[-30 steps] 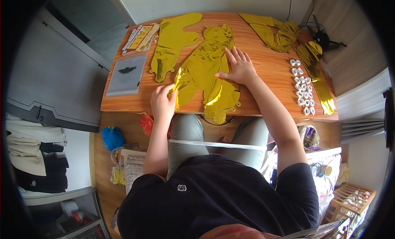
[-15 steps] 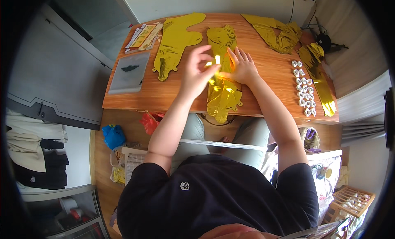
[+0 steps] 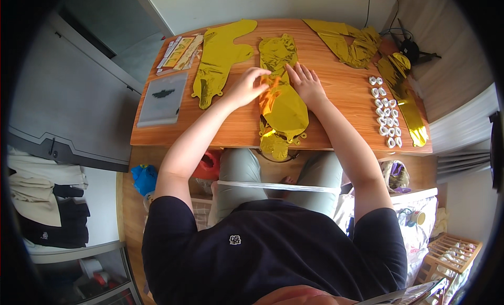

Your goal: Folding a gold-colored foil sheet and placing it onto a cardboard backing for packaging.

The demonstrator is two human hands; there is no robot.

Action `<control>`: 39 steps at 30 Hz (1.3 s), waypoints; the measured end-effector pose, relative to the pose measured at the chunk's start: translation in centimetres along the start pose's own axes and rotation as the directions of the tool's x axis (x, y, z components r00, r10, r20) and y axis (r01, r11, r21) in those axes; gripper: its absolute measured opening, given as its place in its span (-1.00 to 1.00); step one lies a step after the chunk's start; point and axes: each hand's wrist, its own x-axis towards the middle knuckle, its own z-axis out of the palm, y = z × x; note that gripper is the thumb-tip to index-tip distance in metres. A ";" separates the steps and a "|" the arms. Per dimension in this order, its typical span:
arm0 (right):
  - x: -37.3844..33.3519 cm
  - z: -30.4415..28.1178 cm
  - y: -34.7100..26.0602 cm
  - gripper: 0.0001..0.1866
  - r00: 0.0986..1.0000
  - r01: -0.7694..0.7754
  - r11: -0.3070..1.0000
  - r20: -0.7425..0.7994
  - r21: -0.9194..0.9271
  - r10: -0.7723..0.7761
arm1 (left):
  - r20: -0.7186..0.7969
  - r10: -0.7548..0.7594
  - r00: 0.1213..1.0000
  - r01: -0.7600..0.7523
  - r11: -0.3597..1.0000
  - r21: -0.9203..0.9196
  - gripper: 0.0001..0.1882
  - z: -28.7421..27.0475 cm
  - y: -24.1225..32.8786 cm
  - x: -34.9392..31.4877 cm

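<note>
Gold foil balloon, frame centre, might crease if the left hand drags it; that grip's fingertips stand apart, while the right hand lies flat, unclamped.

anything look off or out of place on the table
Slightly: the middle gold foil pokes past the front edge of the table, so its near end looks unsupported. I see no spill.

Blue bag, black router, slatted wooden rack
</note>
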 end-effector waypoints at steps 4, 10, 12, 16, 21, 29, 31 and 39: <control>-0.3 -0.1 0.2 -0.38 1.000 -0.021 0.998 0.005 0.063 0.021 | 0.149 0.018 0.989 -0.119 0.695 0.709 -0.10 1.0 -0.4 -0.5; -0.3 0.5 0.7 -0.49 1.000 0.000 0.998 0.017 0.057 -0.001 | 0.250 -0.020 0.968 -0.134 0.802 0.582 -0.17 0.6 -0.6 0.2; -0.3 0.7 0.7 -0.52 1.000 -0.002 0.997 0.027 0.074 0.000 | 0.246 -0.015 0.969 -0.112 0.864 0.492 -0.22 0.3 -0.8 0.2; -0.2 1.4 1.8 -0.59 0.999 0.051 0.999 0.009 -0.004 -0.051 | 0.196 0.079 0.977 -0.146 0.924 0.352 -0.39 0.3 -0.7 0.7; 0.2 0.5 1.3 -0.51 0.989 0.057 0.997 0.140 -0.060 -0.049 | 0.183 0.163 0.970 -0.235 0.832 0.502 -0.35 0.4 -1.5 0.3; 0.5 -1.9 1.1 -0.39 0.953 -0.060 0.986 0.302 0.154 0.011 | 0.171 0.168 0.971 -0.235 0.815 0.530 -0.36 0.7 -1.8 0.3; 0.5 -3.1 0.7 -0.39 0.944 -0.095 0.971 0.331 0.221 0.018 | 0.183 0.160 0.970 -0.235 0.815 0.530 -0.34 0.5 -2.0 0.1; 0.4 -2.1 2.0 -0.46 0.961 -0.058 0.953 0.274 0.296 -0.026 | 0.192 0.175 0.966 -0.253 0.797 0.548 -0.24 0.7 -1.9 0.4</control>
